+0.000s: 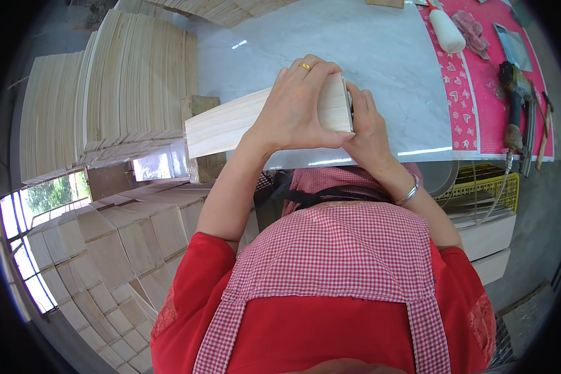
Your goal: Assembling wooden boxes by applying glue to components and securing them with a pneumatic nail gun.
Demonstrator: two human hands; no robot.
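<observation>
A long, pale wooden board [225,123] lies across the near edge of the table, its left end reaching out over a small wooden block. My left hand [298,106] is spread over its right part, with the thumb on the near side and the fingers on the far side. Against the board's right end presses my right hand [369,128], its fingers curled around that end. A thin dark edge shows there between the two hands. What my right fingertips touch is partly hidden.
Tall stacks of thin wooden boards [134,81] stand left of the pale table [380,56]. More wooden pieces [115,249] are piled lower left. On the pink cover at right lie a white glue bottle [446,30], a pink cloth [471,32] and a nail gun [515,103] with its hose. A yellow basket [489,187] is below.
</observation>
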